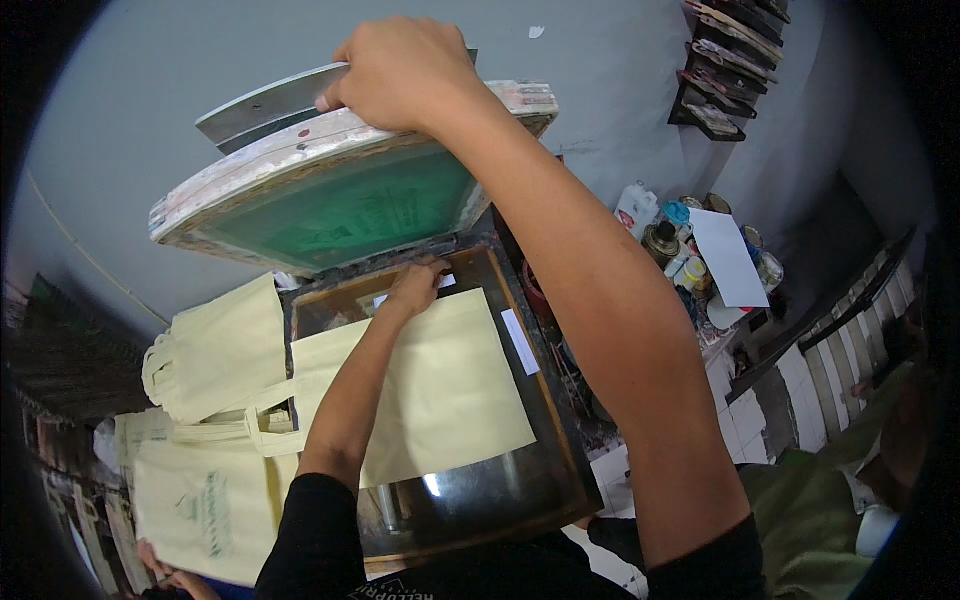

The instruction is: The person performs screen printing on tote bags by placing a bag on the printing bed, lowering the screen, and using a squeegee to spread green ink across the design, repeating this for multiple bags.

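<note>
A screen printing frame [335,215] with green mesh is tilted up above the printing board. My right hand [405,75] reaches high and closes over the frame's upper edge and a grey squeegee [270,100] leaning behind it. A cream cloth tote bag [450,390] lies flat on the dark glossy board [480,500], its handle off the left side. My left hand [412,287] rests at the bag's far edge, fingers spread and reaching down, partly hidden. White strips, one of them a right-hand strip [520,342], are on the board around the bag.
Left of the board are a cream bag pile [230,345] and a printed bag [205,510], with another person's hand [165,570] beside it. Bottles and cans [675,240] stand on the right. A wall rack [725,70] and a person in a green garment [830,510] are farther right.
</note>
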The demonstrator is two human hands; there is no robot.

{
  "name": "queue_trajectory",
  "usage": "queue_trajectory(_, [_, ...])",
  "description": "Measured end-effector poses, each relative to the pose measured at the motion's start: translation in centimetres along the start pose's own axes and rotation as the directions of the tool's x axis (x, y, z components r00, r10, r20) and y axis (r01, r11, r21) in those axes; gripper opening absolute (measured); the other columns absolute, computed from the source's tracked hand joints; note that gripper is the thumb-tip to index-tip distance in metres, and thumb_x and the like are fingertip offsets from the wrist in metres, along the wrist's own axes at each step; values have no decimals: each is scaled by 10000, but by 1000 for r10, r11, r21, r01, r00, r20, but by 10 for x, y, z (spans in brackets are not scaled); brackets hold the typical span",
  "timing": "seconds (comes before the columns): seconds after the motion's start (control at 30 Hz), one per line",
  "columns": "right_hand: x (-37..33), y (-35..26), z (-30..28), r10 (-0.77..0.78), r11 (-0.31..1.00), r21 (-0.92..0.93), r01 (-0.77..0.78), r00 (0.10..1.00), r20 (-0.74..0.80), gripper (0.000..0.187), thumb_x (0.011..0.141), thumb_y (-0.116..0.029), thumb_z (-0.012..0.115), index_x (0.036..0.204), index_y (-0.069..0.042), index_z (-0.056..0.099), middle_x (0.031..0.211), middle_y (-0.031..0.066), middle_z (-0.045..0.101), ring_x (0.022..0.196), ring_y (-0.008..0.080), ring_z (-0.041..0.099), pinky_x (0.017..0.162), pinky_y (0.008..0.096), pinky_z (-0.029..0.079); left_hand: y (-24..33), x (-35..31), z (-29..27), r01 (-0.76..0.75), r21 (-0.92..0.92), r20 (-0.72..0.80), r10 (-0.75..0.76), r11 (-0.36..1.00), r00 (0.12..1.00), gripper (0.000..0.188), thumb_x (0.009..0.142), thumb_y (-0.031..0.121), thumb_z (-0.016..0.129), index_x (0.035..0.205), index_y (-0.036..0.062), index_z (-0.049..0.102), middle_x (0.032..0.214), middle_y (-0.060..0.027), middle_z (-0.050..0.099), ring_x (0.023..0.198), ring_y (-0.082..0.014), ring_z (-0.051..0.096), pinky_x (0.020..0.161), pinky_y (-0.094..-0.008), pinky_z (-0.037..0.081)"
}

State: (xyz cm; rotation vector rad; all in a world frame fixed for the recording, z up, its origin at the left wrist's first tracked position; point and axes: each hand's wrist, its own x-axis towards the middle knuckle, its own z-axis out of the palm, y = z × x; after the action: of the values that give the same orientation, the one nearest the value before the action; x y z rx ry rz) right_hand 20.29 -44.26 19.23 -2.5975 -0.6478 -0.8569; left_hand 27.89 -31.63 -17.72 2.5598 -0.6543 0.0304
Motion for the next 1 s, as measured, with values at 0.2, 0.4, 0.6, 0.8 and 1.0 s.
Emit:
queue_trajectory(0.2, [5,-3,0,0,1000,-25,0,1000,-14,501,806,-482,766,1170,-137,773,1085,141,759,1038,314,718,937,457,530,-27,24,14,-241,104,81,233,965,969,343,866,11,609,1183,81,720,1249,-142,657,1217,-362,589,1051,-448,469])
queue_trajectory(0.4, [4,6,6,-18,1000,-19,17,999,-42,413,835,-466,750,1045,-113,795,1001,158,761,969,336,730,891,449,548,-5,20,5,-216,62,117,208,974,971,301,833,-16,607,1097,52,735,1186,-153,666,1163,-360,615,1022,-433,493])
queue_trajectory(0.6, [9,-2,2,-7,1000,-12,7,1000,30,387,847,-455,747,981,-96,806,968,161,764,942,346,736,864,445,556,-9,14,0,-137,-10,56,138,990,989,277,826,-5,610,1070,40,734,1147,-151,670,1132,-363,627,1001,-442,502])
queue_trajectory(0.8, [7,3,0,-35,998,-46,37,999,31,393,858,-463,729,1011,-109,804,1015,155,763,1001,334,724,869,441,542,3,13,3,-115,62,46,112,991,993,240,832,20,603,1033,46,732,1127,-155,673,1092,-381,636,982,-466,502])
queue_trajectory(1.0, [16,5,10,-56,984,-170,57,998,13,403,839,-502,739,1016,-148,808,1019,123,766,1012,302,722,869,432,538,11,26,8,-74,122,76,65,990,995,260,818,10,633,1030,82,765,1109,-204,714,996,-388,688,913,-489,526])
